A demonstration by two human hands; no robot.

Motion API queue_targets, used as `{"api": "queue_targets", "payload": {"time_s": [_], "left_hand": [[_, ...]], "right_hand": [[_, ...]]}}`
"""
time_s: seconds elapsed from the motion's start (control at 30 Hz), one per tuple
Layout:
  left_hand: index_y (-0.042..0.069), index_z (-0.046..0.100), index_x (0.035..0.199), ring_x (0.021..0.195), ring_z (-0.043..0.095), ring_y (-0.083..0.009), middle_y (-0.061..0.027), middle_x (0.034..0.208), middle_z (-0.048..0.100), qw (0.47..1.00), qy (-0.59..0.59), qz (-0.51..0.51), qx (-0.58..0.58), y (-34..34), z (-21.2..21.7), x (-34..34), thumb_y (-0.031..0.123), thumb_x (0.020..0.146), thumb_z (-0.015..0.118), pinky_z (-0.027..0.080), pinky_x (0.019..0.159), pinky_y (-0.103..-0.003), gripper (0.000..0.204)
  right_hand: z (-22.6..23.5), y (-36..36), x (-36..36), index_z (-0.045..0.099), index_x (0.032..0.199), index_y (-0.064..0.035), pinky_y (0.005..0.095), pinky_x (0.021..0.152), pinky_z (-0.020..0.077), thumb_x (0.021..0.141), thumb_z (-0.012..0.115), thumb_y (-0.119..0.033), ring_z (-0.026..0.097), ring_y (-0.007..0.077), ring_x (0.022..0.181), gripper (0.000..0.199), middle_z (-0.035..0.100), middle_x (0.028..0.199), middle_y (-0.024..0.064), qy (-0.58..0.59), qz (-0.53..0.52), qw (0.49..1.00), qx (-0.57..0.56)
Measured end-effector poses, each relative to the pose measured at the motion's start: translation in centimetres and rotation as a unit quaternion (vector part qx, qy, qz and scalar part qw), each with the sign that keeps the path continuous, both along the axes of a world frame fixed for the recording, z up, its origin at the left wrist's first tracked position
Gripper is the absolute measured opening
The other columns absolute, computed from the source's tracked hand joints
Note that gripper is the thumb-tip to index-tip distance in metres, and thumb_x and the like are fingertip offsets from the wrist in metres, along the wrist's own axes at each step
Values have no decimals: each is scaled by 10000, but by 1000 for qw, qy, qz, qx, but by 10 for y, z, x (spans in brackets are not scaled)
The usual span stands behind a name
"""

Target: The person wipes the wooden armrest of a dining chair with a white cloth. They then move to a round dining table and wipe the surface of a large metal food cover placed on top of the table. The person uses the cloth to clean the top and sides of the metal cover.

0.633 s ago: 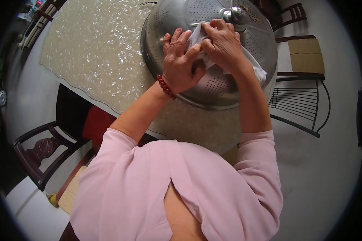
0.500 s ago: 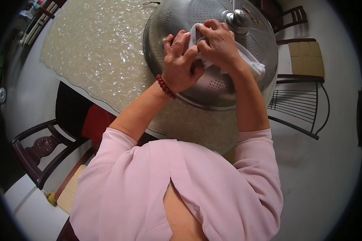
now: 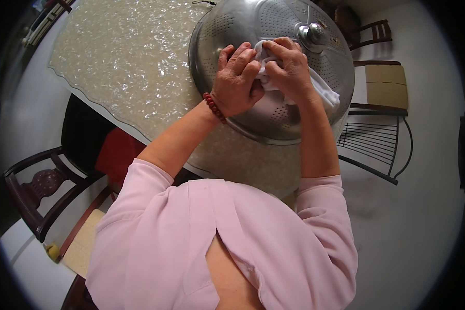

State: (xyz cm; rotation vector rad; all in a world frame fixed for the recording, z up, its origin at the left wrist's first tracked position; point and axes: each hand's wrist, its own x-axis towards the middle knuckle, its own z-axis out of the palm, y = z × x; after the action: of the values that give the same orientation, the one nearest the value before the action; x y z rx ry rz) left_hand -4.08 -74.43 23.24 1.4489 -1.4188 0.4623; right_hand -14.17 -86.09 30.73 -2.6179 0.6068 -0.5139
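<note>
A large domed metal lid (image 3: 275, 19) with groups of small holes and a round knob (image 3: 315, 34) sits on the table. My right hand (image 3: 290, 70) is closed round a white cloth (image 3: 324, 92) and presses it on the dome, left of the knob. Part of the cloth trails out past my right wrist. Beside it, my left hand (image 3: 236, 80) rests on the dome with its fingers bent and apart, next to the cloth's edge. Its fingertips are partly hidden. A red bead bracelet (image 3: 213, 107) circles my left wrist.
The table (image 3: 119, 62) has a glossy, rippled clear cover with a wavy edge. Dark wooden chairs, one with a carved back (image 3: 49, 187), stand at the left. A chair with a cardboard-brown seat (image 3: 386, 85) and a black wire rack (image 3: 372, 139) are at the right.
Both hands and the cloth have shifted slightly down the picture, along with the lid's knob. The right fingers have bunched the cloth closer to the left hand.
</note>
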Motion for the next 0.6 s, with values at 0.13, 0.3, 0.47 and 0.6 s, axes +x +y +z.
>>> {"api": "queue_targets", "payload": {"time_s": [0.13,0.3,0.47,0.6], "left_hand": [[20,536,1029,1138,549,-361,-188,1148,571,1000,3,-8,-8,1,-2,3,108,708,588,355,994,-526,336],[15,536,1027,1141,548,-362,-188,1156,570,1000,4,-4,-13,0,-2,2,102,716,579,350,1002,-520,326],[16,534,1033,1160,536,-359,-187,1166,564,1000,6,-3,-6,0,-2,-1,95,729,569,345,1012,-522,316],[14,532,1033,1175,526,-360,-184,1162,563,1000,-1,-13,-2,4,-4,6,92,741,563,342,1021,-514,303]], "right_hand": [[-3,9,2,657,1090,-75,449,899,378,724,555,-200,499,284,1092,400,585,1144,70,15,-73,993,-91],[-3,11,9,662,1078,-94,457,895,377,723,557,-195,502,285,1078,384,588,1133,67,43,-98,989,-105],[-4,1,2,651,1071,-90,466,887,366,724,547,-196,500,292,1059,377,570,1134,78,-23,12,999,-36],[1,17,2,634,1110,-92,473,892,357,736,526,-213,496,312,1064,408,564,1150,84,45,-87,984,-150]]}}
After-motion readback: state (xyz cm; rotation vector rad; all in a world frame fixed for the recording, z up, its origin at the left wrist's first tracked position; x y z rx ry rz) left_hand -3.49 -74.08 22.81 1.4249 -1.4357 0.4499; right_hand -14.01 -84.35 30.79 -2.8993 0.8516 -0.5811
